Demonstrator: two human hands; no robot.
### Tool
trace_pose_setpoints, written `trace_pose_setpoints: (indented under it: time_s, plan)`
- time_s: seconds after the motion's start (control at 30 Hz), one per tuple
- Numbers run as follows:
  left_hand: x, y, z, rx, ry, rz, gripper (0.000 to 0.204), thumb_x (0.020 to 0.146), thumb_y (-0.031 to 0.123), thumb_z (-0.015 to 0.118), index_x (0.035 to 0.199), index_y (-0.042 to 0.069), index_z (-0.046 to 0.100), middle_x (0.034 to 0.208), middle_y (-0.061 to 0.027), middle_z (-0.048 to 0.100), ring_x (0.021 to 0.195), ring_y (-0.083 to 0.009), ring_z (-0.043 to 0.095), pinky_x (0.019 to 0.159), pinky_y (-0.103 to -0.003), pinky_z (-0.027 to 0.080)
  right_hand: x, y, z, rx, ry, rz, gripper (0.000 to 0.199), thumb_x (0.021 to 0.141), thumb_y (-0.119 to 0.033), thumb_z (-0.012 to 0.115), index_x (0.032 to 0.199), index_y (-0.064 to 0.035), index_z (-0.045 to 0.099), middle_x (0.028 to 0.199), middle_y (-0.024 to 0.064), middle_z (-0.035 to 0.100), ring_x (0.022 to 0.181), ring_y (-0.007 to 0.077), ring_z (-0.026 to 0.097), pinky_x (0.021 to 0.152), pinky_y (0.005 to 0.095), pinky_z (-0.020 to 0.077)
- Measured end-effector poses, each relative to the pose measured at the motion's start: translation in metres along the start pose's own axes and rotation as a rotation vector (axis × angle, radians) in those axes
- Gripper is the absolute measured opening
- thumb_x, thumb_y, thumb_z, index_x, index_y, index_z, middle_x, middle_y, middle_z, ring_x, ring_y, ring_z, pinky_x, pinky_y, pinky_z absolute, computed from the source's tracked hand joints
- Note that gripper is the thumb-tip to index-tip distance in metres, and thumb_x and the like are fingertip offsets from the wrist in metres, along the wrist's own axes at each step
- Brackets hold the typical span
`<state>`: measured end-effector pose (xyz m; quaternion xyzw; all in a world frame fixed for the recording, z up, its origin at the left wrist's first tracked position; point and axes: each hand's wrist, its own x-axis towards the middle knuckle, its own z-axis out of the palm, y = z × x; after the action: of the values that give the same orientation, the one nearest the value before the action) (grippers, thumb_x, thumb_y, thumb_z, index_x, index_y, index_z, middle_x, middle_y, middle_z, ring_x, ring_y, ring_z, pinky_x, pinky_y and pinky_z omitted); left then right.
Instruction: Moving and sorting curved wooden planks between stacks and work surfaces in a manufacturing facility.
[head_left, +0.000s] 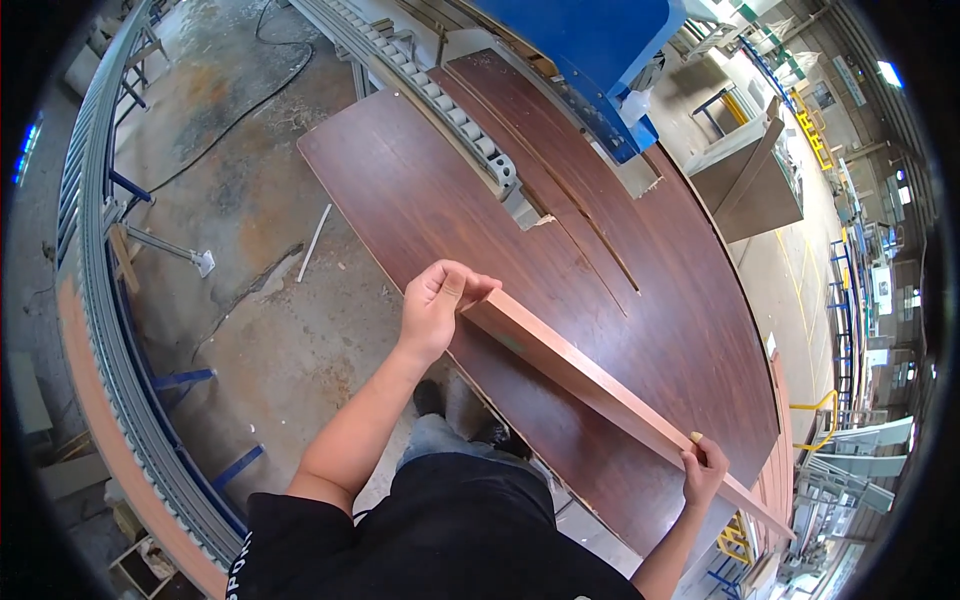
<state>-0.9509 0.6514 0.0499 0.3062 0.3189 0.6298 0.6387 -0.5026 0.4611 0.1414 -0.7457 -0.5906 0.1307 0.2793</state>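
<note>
A stained concrete floor [250, 240] spreads to the left of the dark brown wooden tabletop [420, 190]. Farther left of the tabletop, across that floor, runs a long roller conveyor [150, 420]. A blue machine [580, 50] stands over the tabletop's far part, and a narrower roller track [455, 110] reaches in over the same far side. The long light-brown wooden board [585, 375] lies slantwise above the tabletop's near part, one end past its right edge; whether they touch cannot be told. A thin white strip [315, 243] rests on the floor left of the tabletop. Of the hands, the left hand [435, 305] grips the board's left end above the tabletop, while the right hand [705, 468] clasps it near the tabletop's right edge.
</note>
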Motion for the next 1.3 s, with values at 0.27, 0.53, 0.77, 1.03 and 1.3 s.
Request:
trace_pose_setpoints:
  time_s: [0.27, 0.53, 0.77, 1.03, 1.3]
  plan:
    - [-0.003, -0.007, -0.003, 0.052, -0.045, 0.136, 0.017, 0.093, 0.018, 0.064, 0.091, 0.004, 0.055, 0.1, -0.0174, 0.07, 0.097, -0.0209, 0.067, 0.092, -0.033, 0.051, 0.003, -0.007, 0.002, 0.009, 0.002, 0.016, 0.03, 0.069, -0.015, 0.077, 0.094, 0.0007, 0.069, 0.071, 0.0049, 0.06, 0.066, 0.0138, 0.056, 0.063, 0.0267, 0.0443]
    - [-0.006, -0.006, 0.001, 0.038, 0.018, 0.077, 0.03, 0.09, 0.029, 0.068, 0.096, 0.0, 0.062, 0.101, -0.0176, 0.07, 0.099, -0.0246, 0.068, 0.089, -0.034, 0.053, 0.004, -0.007, 0.002, -0.011, 0.006, -0.052, 0.026, 0.071, -0.012, 0.072, 0.093, 0.0029, 0.067, 0.067, 0.0009, 0.054, 0.062, 0.009, 0.048, 0.057, 0.0243, 0.0377]
    - [-0.006, 0.004, 0.004, 0.39, -0.115, 0.259, 0.022, 0.09, 0.012, 0.068, 0.105, -0.004, 0.068, 0.11, -0.0152, 0.067, 0.102, -0.0219, 0.064, 0.091, -0.031, 0.051, 0.004, -0.011, 0.004, -0.019, 0.021, -0.045, 0.028, 0.071, -0.013, 0.073, 0.093, 0.0032, 0.067, 0.067, 0.0011, 0.054, 0.063, 0.0094, 0.049, 0.058, 0.0245, 0.0379]
    - [-0.009, -0.009, 0.009, 0.258, -0.012, 0.303, 0.015, 0.084, -0.002, 0.071, 0.098, -0.002, 0.069, 0.107, -0.0145, 0.068, 0.099, -0.0191, 0.065, 0.09, -0.029, 0.051, 0.004, -0.015, 0.004, -0.026, 0.023, -0.041, 0.028, 0.071, -0.013, 0.072, 0.094, 0.0035, 0.068, 0.068, 0.0018, 0.055, 0.062, 0.0101, 0.05, 0.058, 0.0249, 0.039]
    - [-0.015, 0.0, 0.019, 0.17, 0.033, 0.231, 0.017, 0.09, 0.0, 0.065, 0.107, -0.001, 0.062, 0.108, -0.0126, 0.065, 0.103, -0.0211, 0.064, 0.093, -0.032, 0.05, 0.003, -0.012, 0.003, -0.028, 0.017, -0.046, 0.028, 0.072, -0.012, 0.072, 0.095, 0.0036, 0.068, 0.07, 0.0028, 0.056, 0.064, 0.0107, 0.051, 0.06, 0.0253, 0.0404]
